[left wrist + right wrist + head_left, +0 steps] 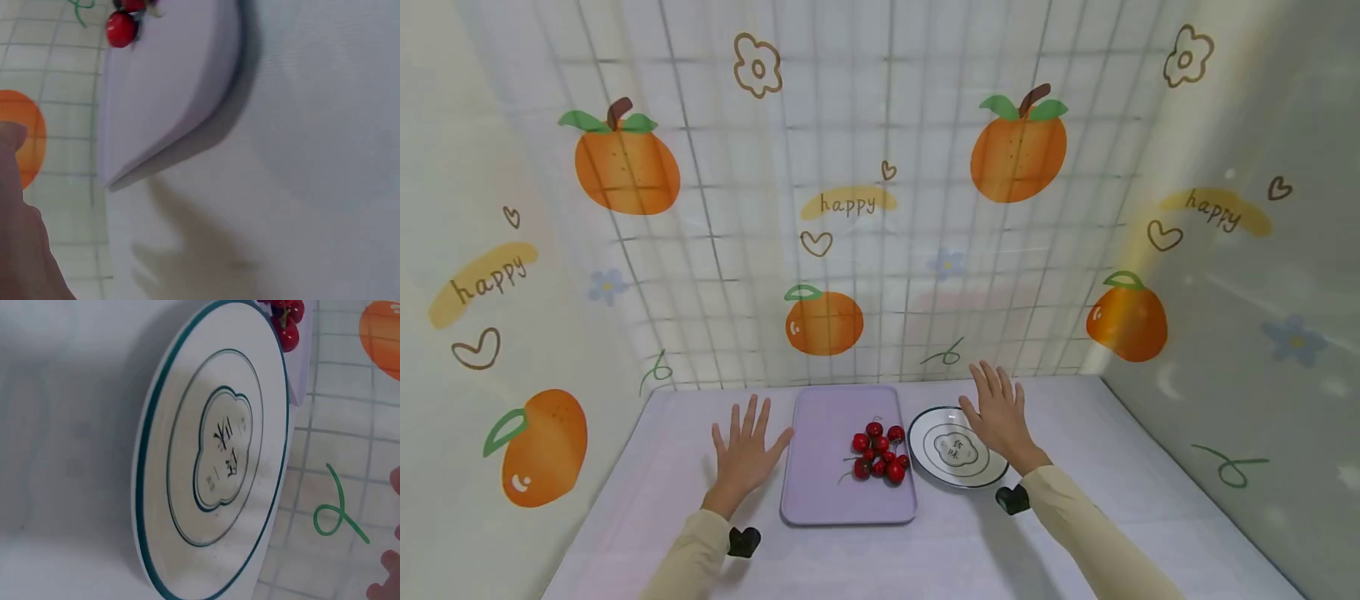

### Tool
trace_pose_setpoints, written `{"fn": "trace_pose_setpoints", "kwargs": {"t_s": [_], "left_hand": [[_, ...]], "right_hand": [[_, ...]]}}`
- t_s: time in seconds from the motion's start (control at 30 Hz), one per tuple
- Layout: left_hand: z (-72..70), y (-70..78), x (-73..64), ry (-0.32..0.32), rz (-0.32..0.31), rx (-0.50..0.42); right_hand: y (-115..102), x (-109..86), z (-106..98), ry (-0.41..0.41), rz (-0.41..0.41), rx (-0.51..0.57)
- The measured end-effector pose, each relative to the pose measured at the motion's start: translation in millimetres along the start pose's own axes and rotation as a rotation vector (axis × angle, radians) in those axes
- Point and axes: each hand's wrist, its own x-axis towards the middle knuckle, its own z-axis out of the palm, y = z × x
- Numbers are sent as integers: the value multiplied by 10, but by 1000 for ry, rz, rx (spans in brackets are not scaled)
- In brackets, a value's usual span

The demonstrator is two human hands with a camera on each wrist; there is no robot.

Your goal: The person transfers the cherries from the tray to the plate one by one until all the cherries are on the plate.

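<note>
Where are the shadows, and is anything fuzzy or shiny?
Left wrist view: a finger-shaped shadow falls beside the purple tray, whose edge looks fuzzy; right wrist view: a soft shadow runs along the white plate, and the cherries shine with little highlights; head view: pale light spots dot the right-hand wall.
</note>
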Motion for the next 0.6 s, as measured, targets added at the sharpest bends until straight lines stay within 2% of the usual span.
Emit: {"fn": "trace_pose_setpoints", "kwargs": {"t_s": [0.17,0.33,0.47,0.6], "left_hand": [[186,-20,-27,-35,2,-24],[342,-39,-38,-59,-11,-4],[410,-11,-40,-84,-13,-7],[419,33,-85,-127,-32,9]], "right_hand": [[-43,-5,89,-35,12,-26],[-115,5,180,-54,-35,-11],[-197,28,253,-57,-79,5],[-242,28,360,-111,-90,-6]]}}
